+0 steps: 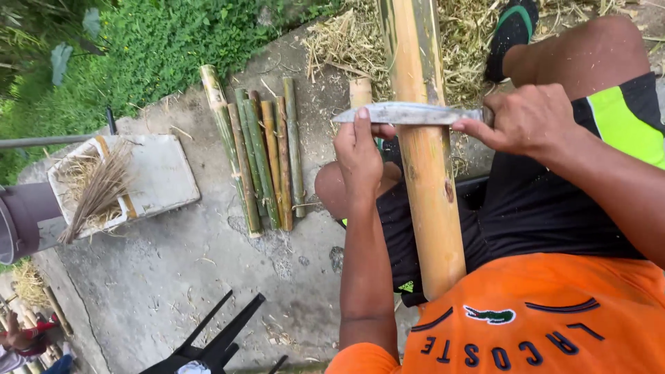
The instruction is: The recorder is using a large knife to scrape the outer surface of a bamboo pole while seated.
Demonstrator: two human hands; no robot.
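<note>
While the bamboo pole (426, 173) lies under both hands:
Right hand (530, 121): fist around knife (409, 113) handle.
Left hand (360, 152): fingertips seemingly pinching blade tip.

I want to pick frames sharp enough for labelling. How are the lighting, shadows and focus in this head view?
Head view: soft, even daylight, no hard shadows and no glare, even on the knife blade. The left hand, right hand and bamboo pole are sharp. The cut bamboo pieces on the concrete are clear too. Wide-angle bending shows towards the edges, and the far left corners look softer.
</note>
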